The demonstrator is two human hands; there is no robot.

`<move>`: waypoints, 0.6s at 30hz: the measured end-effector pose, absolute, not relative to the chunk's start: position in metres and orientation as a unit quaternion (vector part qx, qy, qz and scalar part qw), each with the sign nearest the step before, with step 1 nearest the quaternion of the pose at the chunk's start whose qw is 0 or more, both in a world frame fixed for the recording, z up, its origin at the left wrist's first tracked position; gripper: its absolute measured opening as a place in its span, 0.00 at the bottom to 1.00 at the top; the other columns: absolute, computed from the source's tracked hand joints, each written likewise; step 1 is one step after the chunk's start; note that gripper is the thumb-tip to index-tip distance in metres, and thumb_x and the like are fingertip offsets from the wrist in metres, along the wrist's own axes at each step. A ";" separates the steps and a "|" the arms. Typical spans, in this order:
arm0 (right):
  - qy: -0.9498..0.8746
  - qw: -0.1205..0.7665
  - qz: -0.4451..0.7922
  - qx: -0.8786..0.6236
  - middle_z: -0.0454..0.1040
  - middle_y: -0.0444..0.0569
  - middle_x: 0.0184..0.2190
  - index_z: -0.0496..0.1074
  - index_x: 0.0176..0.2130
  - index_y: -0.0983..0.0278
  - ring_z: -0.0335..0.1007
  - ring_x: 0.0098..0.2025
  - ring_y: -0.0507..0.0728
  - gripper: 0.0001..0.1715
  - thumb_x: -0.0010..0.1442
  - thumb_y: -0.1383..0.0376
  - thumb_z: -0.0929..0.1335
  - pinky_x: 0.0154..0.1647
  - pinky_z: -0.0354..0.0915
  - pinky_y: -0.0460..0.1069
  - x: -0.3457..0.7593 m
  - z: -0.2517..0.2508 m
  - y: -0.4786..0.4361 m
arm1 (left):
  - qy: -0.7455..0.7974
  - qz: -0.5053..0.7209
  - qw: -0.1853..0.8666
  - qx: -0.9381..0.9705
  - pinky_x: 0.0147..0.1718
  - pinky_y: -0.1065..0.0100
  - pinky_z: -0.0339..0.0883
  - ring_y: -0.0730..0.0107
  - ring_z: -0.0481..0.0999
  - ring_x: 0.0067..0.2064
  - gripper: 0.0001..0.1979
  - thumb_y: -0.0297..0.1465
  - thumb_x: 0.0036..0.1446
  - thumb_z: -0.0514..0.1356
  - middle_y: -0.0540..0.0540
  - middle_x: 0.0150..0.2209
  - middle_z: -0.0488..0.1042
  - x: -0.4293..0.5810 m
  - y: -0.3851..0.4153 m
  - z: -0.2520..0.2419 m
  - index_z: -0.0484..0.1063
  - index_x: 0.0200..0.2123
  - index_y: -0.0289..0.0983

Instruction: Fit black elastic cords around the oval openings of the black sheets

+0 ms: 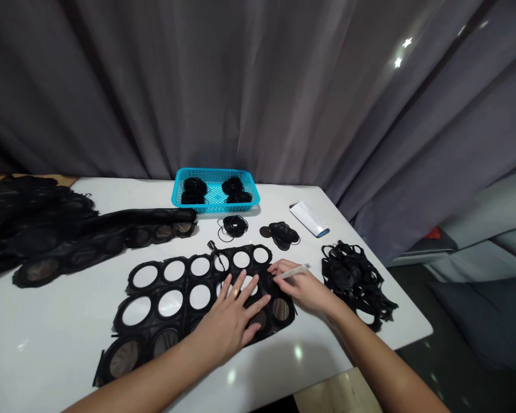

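Observation:
A black sheet point(189, 310) with rows of round openings lies on the white table. Many openings show white through them; those along the near row are filled with sheer dark material. Spread flat on the sheet, fingers apart, my left hand point(230, 318) wears a ring. My right hand point(298, 284) is at the sheet's right edge, its fingers closed around a slim whitish tool point(291, 272). The tool's tip is hidden by the fingers. Beyond the sheet lie a small coil of black rings point(235, 226) and a little pile of dark discs point(284, 233).
A blue basket point(215, 207) with black ring bundles stands at the table's back. Black cut-out scraps point(348, 275) lie on the right, a white packet point(309, 218) behind them. More black sheet material point(38, 223) covers the left. The table point(413, 327) ends at the right, beside grey cushions.

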State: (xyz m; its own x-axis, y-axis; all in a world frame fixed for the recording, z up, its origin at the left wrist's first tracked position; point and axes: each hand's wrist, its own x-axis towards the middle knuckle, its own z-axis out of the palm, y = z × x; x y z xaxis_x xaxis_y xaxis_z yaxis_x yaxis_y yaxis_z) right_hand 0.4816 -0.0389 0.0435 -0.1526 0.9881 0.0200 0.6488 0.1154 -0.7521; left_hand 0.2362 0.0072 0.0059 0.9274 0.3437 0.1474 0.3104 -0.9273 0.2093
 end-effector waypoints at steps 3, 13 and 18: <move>-0.696 0.279 0.276 -0.602 0.73 0.50 0.45 0.71 0.45 0.60 0.70 0.48 0.58 0.09 0.69 0.65 0.62 0.51 0.65 0.53 0.481 0.046 -0.042 | 0.169 0.086 0.090 0.978 0.62 0.35 0.49 0.35 0.49 0.70 0.31 0.35 0.64 0.61 0.40 0.72 0.50 0.237 0.006 0.007 0.57 0.68 0.50; -0.667 0.305 0.344 -0.586 0.73 0.48 0.44 0.70 0.36 0.61 0.70 0.48 0.57 0.07 0.68 0.66 0.64 0.52 0.65 0.52 0.475 0.036 -0.046 | 0.173 0.107 0.090 0.975 0.63 0.37 0.46 0.37 0.49 0.71 0.30 0.36 0.65 0.60 0.42 0.72 0.48 0.237 0.006 0.002 0.57 0.68 0.51; -0.665 0.306 0.352 -0.583 0.72 0.48 0.44 0.69 0.37 0.61 0.69 0.48 0.56 0.06 0.68 0.66 0.64 0.52 0.64 0.52 0.476 0.034 -0.043 | 0.171 0.096 0.085 0.977 0.63 0.36 0.48 0.36 0.50 0.70 0.31 0.35 0.64 0.61 0.40 0.72 0.50 0.237 0.006 0.003 0.58 0.67 0.51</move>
